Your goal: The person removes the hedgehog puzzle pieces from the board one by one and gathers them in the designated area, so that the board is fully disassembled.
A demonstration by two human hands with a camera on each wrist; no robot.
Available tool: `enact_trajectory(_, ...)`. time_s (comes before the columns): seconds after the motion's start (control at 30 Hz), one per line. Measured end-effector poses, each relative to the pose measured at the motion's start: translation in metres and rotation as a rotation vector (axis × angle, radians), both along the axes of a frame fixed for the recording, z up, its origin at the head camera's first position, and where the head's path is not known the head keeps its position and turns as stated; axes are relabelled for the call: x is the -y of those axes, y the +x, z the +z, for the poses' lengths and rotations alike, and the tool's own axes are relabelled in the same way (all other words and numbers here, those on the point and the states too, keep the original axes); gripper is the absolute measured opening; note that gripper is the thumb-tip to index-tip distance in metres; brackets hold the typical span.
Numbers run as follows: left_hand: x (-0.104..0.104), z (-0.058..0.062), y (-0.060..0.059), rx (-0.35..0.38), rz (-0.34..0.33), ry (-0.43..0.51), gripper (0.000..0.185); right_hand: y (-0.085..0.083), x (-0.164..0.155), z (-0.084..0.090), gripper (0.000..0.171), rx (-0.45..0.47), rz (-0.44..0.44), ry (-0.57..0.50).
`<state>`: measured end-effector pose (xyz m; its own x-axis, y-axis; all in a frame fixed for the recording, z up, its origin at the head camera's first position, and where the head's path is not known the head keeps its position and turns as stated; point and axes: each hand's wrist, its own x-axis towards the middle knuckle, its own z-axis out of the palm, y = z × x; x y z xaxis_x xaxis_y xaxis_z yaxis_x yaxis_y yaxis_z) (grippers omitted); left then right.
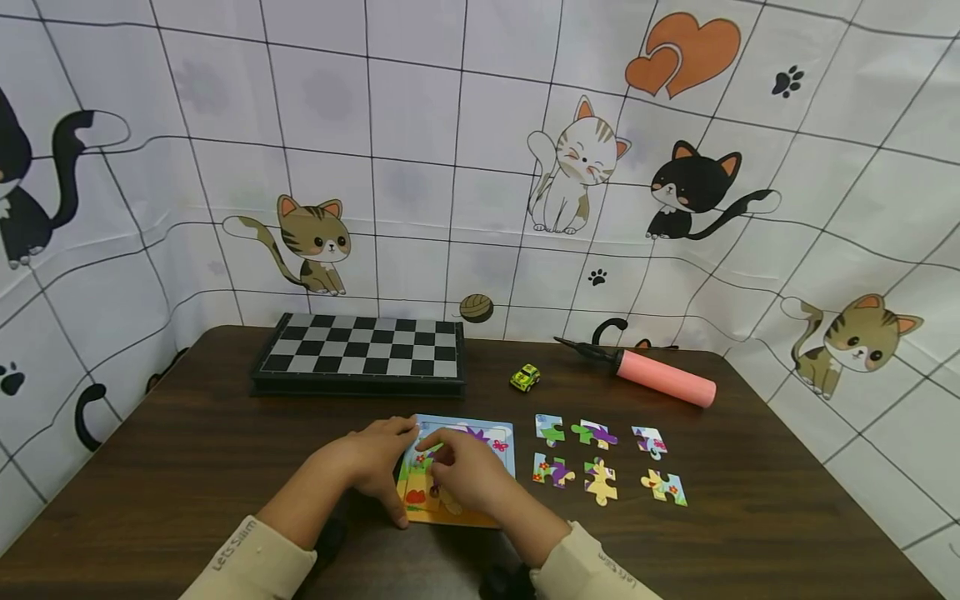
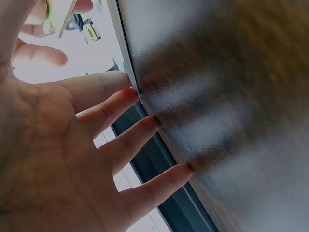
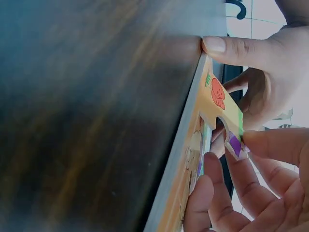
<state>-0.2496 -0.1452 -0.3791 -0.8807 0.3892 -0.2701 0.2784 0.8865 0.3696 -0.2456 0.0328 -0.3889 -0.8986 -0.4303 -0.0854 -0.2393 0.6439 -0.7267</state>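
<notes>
A jigsaw puzzle board [image 1: 504, 442] with a colourful picture lies on the table in front of me. My left hand [image 1: 375, 458] is spread along its left side, the thumb at the near left corner. In the left wrist view, the fingertips [image 2: 179, 173] of that hand touch the dark tabletop, fingers mostly straight. My right hand [image 1: 468, 471] is over the board, pinching the edge of a puzzle piece [image 3: 227, 104] between thumb and fingers. This piece carries red, orange and purple print and is tilted up from the board. Part of the board is hidden under my right hand.
Several loose puzzle pieces [image 1: 600, 482] lie right of the board. Behind stand a checkered chessboard box [image 1: 358, 385], a small yellow-green toy car [image 1: 525, 378] and a pink hand pump [image 1: 666, 377]. A cat-patterned sheet [image 1: 420, 125] surrounds the wooden table [image 1: 187, 467].
</notes>
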Motion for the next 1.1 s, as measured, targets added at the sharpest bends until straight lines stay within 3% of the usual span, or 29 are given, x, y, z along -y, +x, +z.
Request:
enact_trajectory(0.27,-0.002,-0.002,-0.001,0.009,0.009,0.000,0.114,-0.007,-0.023,-0.002,0.018,0.124,-0.068,-0.257)
enact_trajectory(0.4,-0.003,0.001,-0.001,0.023,0.030,0.003,0.115,-0.011,-0.052,-0.002,0.025,0.168,-0.160,-0.302)
enact_trajectory(0.57,-0.003,0.001,-0.001,0.027,0.031,-0.004,0.117,-0.011,-0.099,-0.005,0.026,0.173,-0.265,-0.220)
enact_trajectory(0.67,-0.002,0.002,-0.001,0.028,0.026,-0.009,0.117,-0.007,-0.125,-0.007,0.026,0.176,-0.280,-0.165)
enact_trajectory(0.97,-0.001,0.005,-0.003,0.004,0.005,-0.027,0.109,0.005,-0.157,-0.013,0.025,0.134,-0.122,-0.111)
enact_trajectory(1.1,-0.004,0.002,-0.005,0.004,0.003,-0.030,0.108,0.007,-0.157,-0.013,0.024,0.109,-0.123,-0.077)
